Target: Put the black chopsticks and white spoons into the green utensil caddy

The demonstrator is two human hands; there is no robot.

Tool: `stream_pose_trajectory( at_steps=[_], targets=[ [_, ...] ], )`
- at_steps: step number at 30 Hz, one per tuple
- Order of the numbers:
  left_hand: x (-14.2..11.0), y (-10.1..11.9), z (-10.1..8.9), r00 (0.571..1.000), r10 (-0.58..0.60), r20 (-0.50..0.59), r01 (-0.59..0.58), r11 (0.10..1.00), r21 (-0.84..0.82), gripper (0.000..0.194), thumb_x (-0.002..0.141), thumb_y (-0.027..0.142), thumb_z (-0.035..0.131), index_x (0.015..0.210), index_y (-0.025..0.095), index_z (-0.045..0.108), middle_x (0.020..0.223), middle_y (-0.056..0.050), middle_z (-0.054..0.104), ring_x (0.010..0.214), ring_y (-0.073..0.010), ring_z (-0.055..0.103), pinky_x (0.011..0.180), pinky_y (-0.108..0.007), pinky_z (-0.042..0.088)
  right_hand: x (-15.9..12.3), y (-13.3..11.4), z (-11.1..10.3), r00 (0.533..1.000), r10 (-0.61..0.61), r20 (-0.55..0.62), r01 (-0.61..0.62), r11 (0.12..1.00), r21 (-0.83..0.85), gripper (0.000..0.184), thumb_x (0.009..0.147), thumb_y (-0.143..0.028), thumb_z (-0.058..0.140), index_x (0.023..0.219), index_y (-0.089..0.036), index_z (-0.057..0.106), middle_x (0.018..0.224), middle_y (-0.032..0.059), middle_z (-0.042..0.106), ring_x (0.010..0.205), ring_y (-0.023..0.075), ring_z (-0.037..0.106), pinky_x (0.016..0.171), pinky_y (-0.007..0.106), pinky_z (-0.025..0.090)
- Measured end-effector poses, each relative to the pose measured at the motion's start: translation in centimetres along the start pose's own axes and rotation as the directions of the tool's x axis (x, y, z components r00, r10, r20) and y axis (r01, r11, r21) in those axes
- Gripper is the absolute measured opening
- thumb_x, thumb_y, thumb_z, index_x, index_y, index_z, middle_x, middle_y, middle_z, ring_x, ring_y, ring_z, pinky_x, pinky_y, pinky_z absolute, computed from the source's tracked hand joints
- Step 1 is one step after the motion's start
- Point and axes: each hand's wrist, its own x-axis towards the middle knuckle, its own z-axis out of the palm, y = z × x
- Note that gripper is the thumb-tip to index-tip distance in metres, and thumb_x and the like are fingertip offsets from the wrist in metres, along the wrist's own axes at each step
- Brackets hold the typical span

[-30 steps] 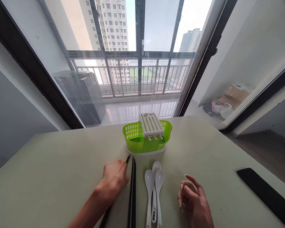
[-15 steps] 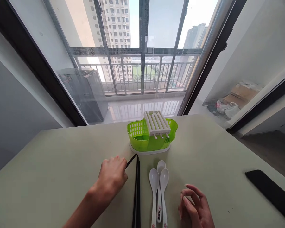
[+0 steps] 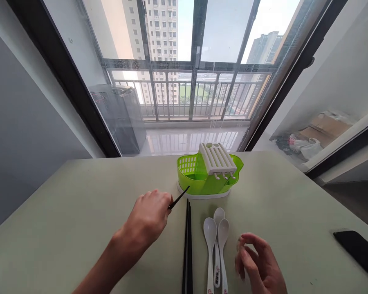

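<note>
My left hand [image 3: 151, 214] is closed around a black chopstick [image 3: 179, 197], whose thin tip points up and right in front of the green basket. Most of that chopstick is hidden in the fist. To its right, more black chopsticks [image 3: 187, 245] lie side by side on the table. Three white spoons [image 3: 210, 230] rest together beside them, bowls pointing away from me. My right hand [image 3: 259, 261] hovers right of the spoons, fingers curled but apart, holding nothing. Behind everything stands the green cutlery basket [image 3: 196, 185] with a white slotted holder [image 3: 219, 159] across its top.
A flat black object [image 3: 358, 249] lies at the table's right edge. The pale green table [image 3: 119, 179] ends at a glass door with a balcony beyond. Past the glass are a grey cabinet-like box [image 3: 130, 122] and cardboard with bags [image 3: 319, 134] on the floor.
My left hand has risen slightly from the table, lifting the chopstick's tip toward the basket. The view has turned a little left. My right hand stays beside the spoons.
</note>
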Motion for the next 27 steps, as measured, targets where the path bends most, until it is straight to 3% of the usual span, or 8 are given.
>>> stream_pose_trajectory(
  at_steps=[2, 4, 7, 9, 12, 16, 22, 27],
  targets=[
    [-0.3, -0.3, -0.5, 0.997, 0.031, -0.065, -0.038, 0.994, -0.103, 0.02, 0.091, 0.022, 0.058, 0.09, 0.025, 0.077, 0.089, -0.007, 0.078, 0.084, -0.0267, 0.073, 0.07, -0.032, 0.048, 0.3, -1.4, 0.7, 0.987, -0.125, 0.103, 0.134, 0.987, -0.083, 0.027, 0.093, -0.05, 0.06, 0.1, -0.024, 0.062, 0.076, -0.0007, 0.058, 0.054, 0.0134, 0.052, 0.052, 0.027, 0.045],
    [-0.6, -0.6, -0.9, 0.987, 0.066, -0.149, -0.102, 0.963, -0.248, 0.017, 0.09, 0.025, 0.061, 0.094, 0.026, 0.078, 0.09, -0.004, 0.079, 0.084, -0.0243, 0.075, 0.072, -0.03, 0.052, 0.9, -3.1, 1.4, 0.913, -0.326, 0.244, 0.366, 0.92, -0.141, 0.016, 0.097, -0.039, 0.057, 0.095, -0.025, 0.063, 0.083, 0.0012, 0.06, 0.057, 0.013, 0.054, 0.056, 0.027, 0.048],
    [-1.1, -0.6, -1.4, 0.936, 0.138, -0.325, -0.282, 0.846, -0.452, 0.018, 0.09, 0.026, 0.063, 0.099, 0.025, 0.078, 0.095, -0.001, 0.081, 0.086, -0.0215, 0.077, 0.077, -0.028, 0.057, 1.9, -6.1, 2.4, 0.626, -0.593, 0.506, 0.739, 0.659, -0.141, 0.011, 0.097, -0.019, 0.055, 0.102, -0.026, 0.061, 0.088, 0.0024, 0.065, 0.065, 0.0135, 0.062, 0.063, 0.026, 0.051],
    [-1.2, -0.4, -1.5, 0.888, 0.144, -0.437, -0.383, 0.759, -0.527, 0.018, 0.09, 0.027, 0.063, 0.101, 0.024, 0.078, 0.098, 0.0, 0.081, 0.088, -0.0212, 0.077, 0.079, -0.028, 0.059, 2.5, -8.2, 3.1, 0.432, -0.648, 0.627, 0.876, 0.466, -0.121, 0.021, 0.095, -0.01, 0.054, 0.108, -0.025, 0.059, 0.092, 0.0026, 0.068, 0.066, 0.0119, 0.063, 0.065, 0.025, 0.052],
    [-1.2, -0.2, -1.5, 0.838, 0.12, -0.533, -0.464, 0.67, -0.579, 0.017, 0.09, 0.028, 0.065, 0.102, 0.023, 0.077, 0.1, 0.0, 0.081, 0.09, -0.0213, 0.078, 0.078, -0.028, 0.062, 3.2, -11.0, 4.2, 0.317, -0.662, 0.679, 0.939, 0.318, -0.129, 0.022, 0.095, -0.009, 0.053, 0.11, -0.024, 0.057, 0.094, 0.0023, 0.07, 0.064, 0.0102, 0.061, 0.067, 0.024, 0.051],
    [-0.8, -0.1, -1.2, 0.816, 0.121, -0.565, -0.509, 0.613, -0.604, 0.017, 0.09, 0.024, 0.067, 0.103, 0.023, 0.077, 0.099, 0.001, 0.081, 0.09, -0.0205, 0.078, 0.075, -0.025, 0.062, 4.2, -13.7, 5.7, 0.302, -0.686, 0.662, 0.952, 0.249, -0.176, 0.016, 0.097, -0.014, 0.054, 0.11, -0.024, 0.058, 0.095, 0.0017, 0.07, 0.064, 0.0098, 0.062, 0.065, 0.024, 0.049],
    [-0.4, -0.3, -0.9, 0.812, 0.146, -0.565, -0.534, 0.576, -0.619, 0.016, 0.09, 0.026, 0.066, 0.101, 0.022, 0.077, 0.099, -0.001, 0.081, 0.092, -0.0215, 0.078, 0.08, -0.028, 0.063, 6.2, -16.8, 7.7, 0.434, -0.611, 0.662, 0.9, 0.324, -0.291, 0.038, 0.099, -0.042, 0.058, 0.13, -0.022, 0.054, 0.095, 0.0039, 0.072, 0.066, 0.0142, 0.067, 0.057, 0.025, 0.05],
    [-0.4, -0.5, -0.8, 0.805, 0.154, -0.573, -0.54, 0.59, -0.6, 0.017, 0.089, 0.021, 0.068, 0.103, 0.022, 0.076, 0.1, 0.0, 0.081, 0.092, -0.0199, 0.078, 0.085, -0.028, 0.061, 7.3, -18.5, 9.1, 0.435, -0.601, 0.67, 0.9, 0.322, -0.295, 0.036, 0.098, -0.045, 0.06, 0.127, -0.023, 0.061, 0.082, 0.0005, 0.071, 0.061, 0.0134, 0.064, 0.058, 0.025, 0.048]
  ],
)
